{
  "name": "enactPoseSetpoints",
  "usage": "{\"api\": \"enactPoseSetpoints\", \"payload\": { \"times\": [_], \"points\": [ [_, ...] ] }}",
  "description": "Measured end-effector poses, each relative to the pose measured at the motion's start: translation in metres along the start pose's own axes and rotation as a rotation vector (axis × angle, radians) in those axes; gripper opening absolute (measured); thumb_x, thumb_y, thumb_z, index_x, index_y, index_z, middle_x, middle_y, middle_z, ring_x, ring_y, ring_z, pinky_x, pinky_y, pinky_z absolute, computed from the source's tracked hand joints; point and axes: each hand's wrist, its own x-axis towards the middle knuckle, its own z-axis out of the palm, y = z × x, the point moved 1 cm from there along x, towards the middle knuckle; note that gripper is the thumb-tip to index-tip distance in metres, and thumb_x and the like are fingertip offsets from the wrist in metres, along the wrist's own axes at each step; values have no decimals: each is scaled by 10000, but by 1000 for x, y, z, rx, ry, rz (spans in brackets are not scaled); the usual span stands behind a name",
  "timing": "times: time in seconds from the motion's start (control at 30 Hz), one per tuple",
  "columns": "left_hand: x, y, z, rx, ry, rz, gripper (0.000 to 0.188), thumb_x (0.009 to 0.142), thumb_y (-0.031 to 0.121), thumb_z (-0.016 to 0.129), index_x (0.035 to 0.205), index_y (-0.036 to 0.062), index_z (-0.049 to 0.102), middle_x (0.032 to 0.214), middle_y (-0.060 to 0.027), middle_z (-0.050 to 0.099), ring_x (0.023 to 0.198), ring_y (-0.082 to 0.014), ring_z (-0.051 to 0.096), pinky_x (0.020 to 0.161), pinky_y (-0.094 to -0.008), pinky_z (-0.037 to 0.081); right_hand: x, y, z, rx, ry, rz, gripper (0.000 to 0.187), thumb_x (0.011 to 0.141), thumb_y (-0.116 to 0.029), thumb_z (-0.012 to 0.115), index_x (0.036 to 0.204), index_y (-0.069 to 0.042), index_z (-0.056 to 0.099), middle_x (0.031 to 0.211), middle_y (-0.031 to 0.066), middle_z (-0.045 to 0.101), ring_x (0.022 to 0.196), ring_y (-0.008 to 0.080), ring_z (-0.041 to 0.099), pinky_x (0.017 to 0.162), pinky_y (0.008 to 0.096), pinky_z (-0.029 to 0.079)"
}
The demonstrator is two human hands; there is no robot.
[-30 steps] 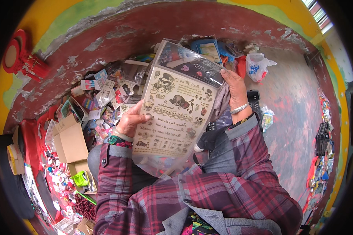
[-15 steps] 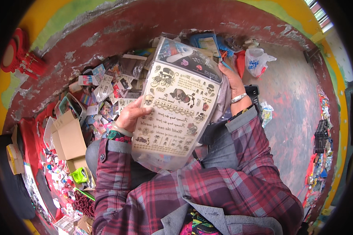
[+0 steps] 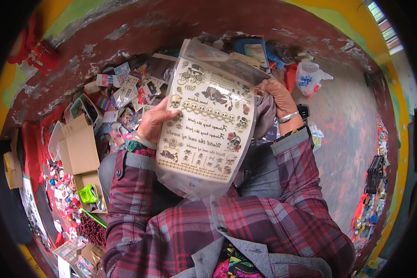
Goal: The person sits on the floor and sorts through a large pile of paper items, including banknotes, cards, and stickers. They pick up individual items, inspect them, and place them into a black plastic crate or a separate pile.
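Observation:
In front of my chest is a temporary tattoo sheet (image 3: pixel 204 125) in a clear plastic sleeve, tilted, with skulls, roses and mirrored lettering on it. My left hand (image 3: pixel 154 121) pinches its left edge, thumb on the front and the other fingers behind. At the upper right corner my right hand (image 3: pixel 279 98) has its fingers closed on the sleeve. A greyish-mauve cloth (image 3: pixel 265 113) hangs just below those fingers, partly behind the sheet; whether the right hand grips it too is hidden. The sleeve's clear top (image 3: pixel 217 54) is bent over.
Many small packets (image 3: pixel 125 92) lie heaped beyond my hands. To the left stand an open cardboard box (image 3: pixel 78 148) and a plastic basket (image 3: pixel 90 113). A white plastic bag (image 3: pixel 309 76) sits at the far right, and a black crate (image 3: pixel 374 173) stands by the right wall.
The dark printed header at the sheet's top no longer shows, and the clear top now bends over. My right hand has shifted slightly down, its fingers more curled at the corner.

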Motion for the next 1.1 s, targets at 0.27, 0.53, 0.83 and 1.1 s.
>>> {"api": "enactPoseSetpoints", "payload": {
  "times": [0.27,0.53,0.83,1.1],
  "points": [
    [-3,2,2,59,30,-79,584,818,-4,547,1354,1,317,1187,-120,543,1023,-187,563,898,-313,443,7,4,18,82,132,68,233,836,-122,633,1011,31,616,931,93,662,803,153,632,752,251,500],
    [3,-5,-1,166,-54,-137,574,810,103,582,1324,-10,353,1228,-125,519,1106,-215,518,940,-345,406,14,9,-9,111,92,205,206,860,-129,602,983,36,608,916,115,663,782,168,649,720,259,514],
    [8,-6,4,55,-118,-127,551,863,291,556,1294,-13,394,1246,-130,509,1135,-243,501,955,-402,387,13,11,14,62,-17,332,176,857,-88,596,911,78,575,788,126,650,637,147,631,571,238,516],
    [19,-16,-10,-89,48,-238,440,918,303,491,1222,-14,468,1168,-151,565,1032,-264,575,911,-413,444,21,9,30,-80,95,211,140,835,-116,633,854,15,586,772,78,631,665,135,609,623,256,504]
  ]
}}
